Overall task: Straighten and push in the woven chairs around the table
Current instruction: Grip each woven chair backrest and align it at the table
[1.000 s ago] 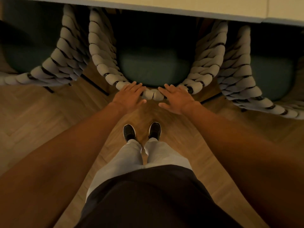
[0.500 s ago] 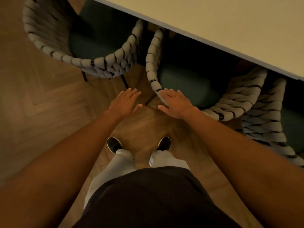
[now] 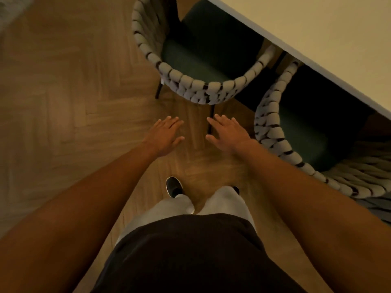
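Note:
A woven chair (image 3: 198, 89) with thick grey rope back and dark green seat stands ahead of me, its seat partly under the pale table (image 3: 317, 28). A second woven chair (image 3: 273, 132) sits to its right, tucked further under the table edge. A third rope back (image 3: 364, 180) shows at the right edge. My left hand (image 3: 166, 136) hovers flat over the floor, fingers spread, a short way below the first chair's back. My right hand (image 3: 229, 134) is also flat and open, just left of the second chair's rope back, apart from it.
Herringbone wood floor (image 3: 69, 98) stretches out to the left. My feet in dark shoes (image 3: 174, 186) stand below the hands. The table edge runs diagonally from top centre to the right edge. A thin dark chair leg (image 3: 210, 121) stands between my hands.
Both hands have come off the middle chair's back. I have turned and stepped left, so the left-hand chair now sits ahead and the earlier chair lies to my right.

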Demonstrator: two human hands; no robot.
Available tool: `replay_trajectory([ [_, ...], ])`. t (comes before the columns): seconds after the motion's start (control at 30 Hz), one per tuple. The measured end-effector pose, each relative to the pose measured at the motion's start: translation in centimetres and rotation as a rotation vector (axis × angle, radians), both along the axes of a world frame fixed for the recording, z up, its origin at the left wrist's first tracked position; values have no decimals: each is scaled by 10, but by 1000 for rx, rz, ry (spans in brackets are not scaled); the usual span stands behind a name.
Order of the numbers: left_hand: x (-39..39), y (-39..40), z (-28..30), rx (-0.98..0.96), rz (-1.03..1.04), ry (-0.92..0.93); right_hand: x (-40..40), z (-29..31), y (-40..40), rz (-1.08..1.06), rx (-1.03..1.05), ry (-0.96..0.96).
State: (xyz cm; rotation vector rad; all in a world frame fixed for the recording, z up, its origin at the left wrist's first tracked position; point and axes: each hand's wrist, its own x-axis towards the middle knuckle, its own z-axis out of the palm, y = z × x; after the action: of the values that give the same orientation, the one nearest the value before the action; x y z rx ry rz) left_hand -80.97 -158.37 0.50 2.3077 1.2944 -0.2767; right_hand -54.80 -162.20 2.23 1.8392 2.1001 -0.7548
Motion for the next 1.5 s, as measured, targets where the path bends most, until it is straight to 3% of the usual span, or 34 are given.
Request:
replay_trajectory([
  [0.23, -63, 48, 7, -4, 76, 17, -50, -2, 72, 63, 36, 14],
  [0.6, -63, 196, -1, 28, -47, 14, -69, -28, 197, 10, 16, 21],
  [0.97, -57, 318, -33, 76, -515, 162, -79, -68, 250, -99, -173, 128],
  [1.1, -52, 353, -42, 139, -764, 153, -83, -80, 250, -177, -61, 119],
  [1.2, -40, 379, -48, 103, -917, 164, -88, -88, 249, -203, 82, 9],
  [1.4, -33, 398, -59, 96, -1039, 33, -100, -91, 242, -235, 331, -70],
  [1.5, -39, 396, -62, 157, -1085, 26, -112, -91, 236, -269, 334, -88],
])
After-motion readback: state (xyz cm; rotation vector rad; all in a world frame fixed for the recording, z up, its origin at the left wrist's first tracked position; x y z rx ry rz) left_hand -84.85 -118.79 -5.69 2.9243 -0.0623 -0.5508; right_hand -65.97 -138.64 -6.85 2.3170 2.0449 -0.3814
